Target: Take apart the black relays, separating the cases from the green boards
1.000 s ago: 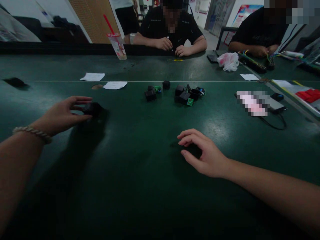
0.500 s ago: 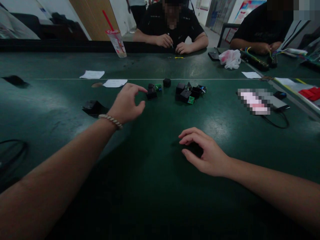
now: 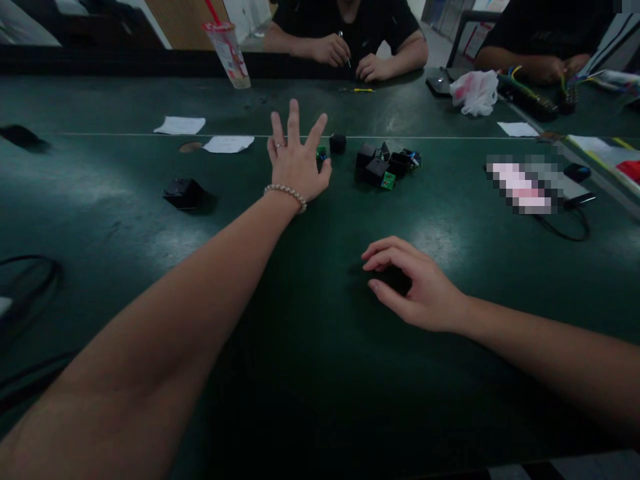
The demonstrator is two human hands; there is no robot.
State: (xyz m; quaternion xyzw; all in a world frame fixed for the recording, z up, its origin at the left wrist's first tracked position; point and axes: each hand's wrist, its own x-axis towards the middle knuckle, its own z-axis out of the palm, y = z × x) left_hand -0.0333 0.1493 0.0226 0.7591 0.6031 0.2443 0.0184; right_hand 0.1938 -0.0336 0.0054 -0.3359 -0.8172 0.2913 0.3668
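Note:
My left hand point(image 3: 299, 157), with a braided bracelet at the wrist, reaches far over the green table, palm down and fingers spread. It covers the black box pieces there; a bit of green circuit board point(image 3: 321, 156) peeks out beside its thumb. Just past the fingers stands a small black cube point(image 3: 337, 143). To the right lies a cluster of black boxes point(image 3: 373, 167) with another small green circuit board point(image 3: 389, 181). My right hand point(image 3: 417, 283) rests on the table nearer to me, fingers loosely curved and apart from the thumb, holding nothing.
A black box point(image 3: 183, 193) sits alone at the left. Paper slips point(image 3: 229, 144) and a drink cup with a red straw point(image 3: 229, 55) are farther back. A crumpled plastic bag point(image 3: 475, 92) and a cable point(image 3: 563, 233) lie right. Two people sit across the table.
My left hand has moved right and forward, from pointing at the black pieces to spreading over them. My right hand keeps its pose. The view has tilted down a little.

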